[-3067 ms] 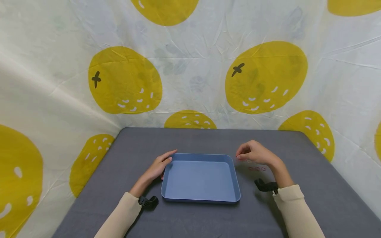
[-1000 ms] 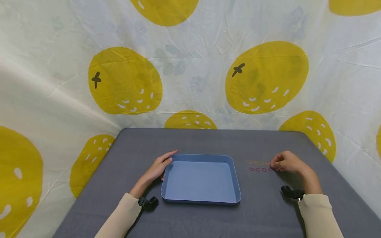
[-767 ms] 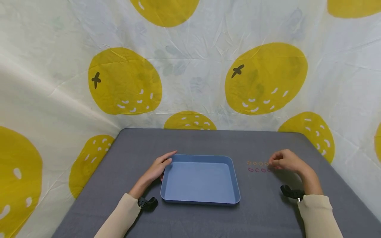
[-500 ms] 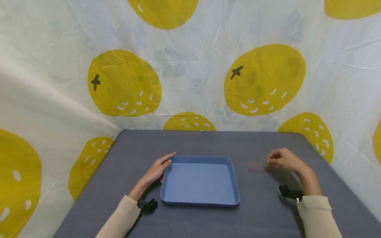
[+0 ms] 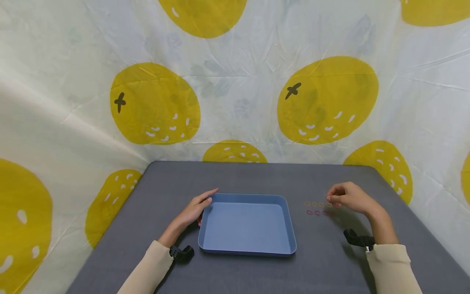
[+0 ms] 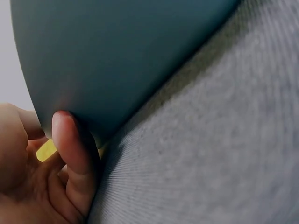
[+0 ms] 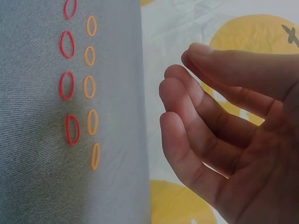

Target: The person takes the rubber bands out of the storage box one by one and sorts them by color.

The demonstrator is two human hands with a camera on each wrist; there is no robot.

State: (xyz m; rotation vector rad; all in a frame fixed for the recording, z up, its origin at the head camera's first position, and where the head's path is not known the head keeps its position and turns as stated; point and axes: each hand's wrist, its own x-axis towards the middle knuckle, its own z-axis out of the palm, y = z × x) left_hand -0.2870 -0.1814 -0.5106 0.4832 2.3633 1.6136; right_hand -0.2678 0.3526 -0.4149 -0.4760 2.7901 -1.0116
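Observation:
My left hand (image 5: pixel 192 210) holds the blue tray (image 5: pixel 247 228) at its far left corner, thumb at the rim and index finger stretched along the corner. The left wrist view shows a fingertip (image 6: pixel 63 123) against the tray's outer wall (image 6: pixel 112 51). Over the right end of two rows of small bands hovers my right hand (image 5: pixel 349 197), fingers loosely bent. Nothing shows between its fingertips in the right wrist view. One row is of red rubber bands (image 7: pixel 61 85), the other of yellow-orange rubber bands (image 7: pixel 85 87), several in each, lying flat and spaced apart.
A grey cloth-covered table (image 5: pixel 249 273) carries everything. Behind it hangs a white curtain (image 5: pixel 238 94) printed with large yellow fruits. Black wrist cameras sit on both wrists, the right one (image 5: pixel 358 239) low over the table.
My right hand went from beside the tray's right edge to the right end of the band rows, then rose slightly and drifted a little left. The left hand and tray stay put.

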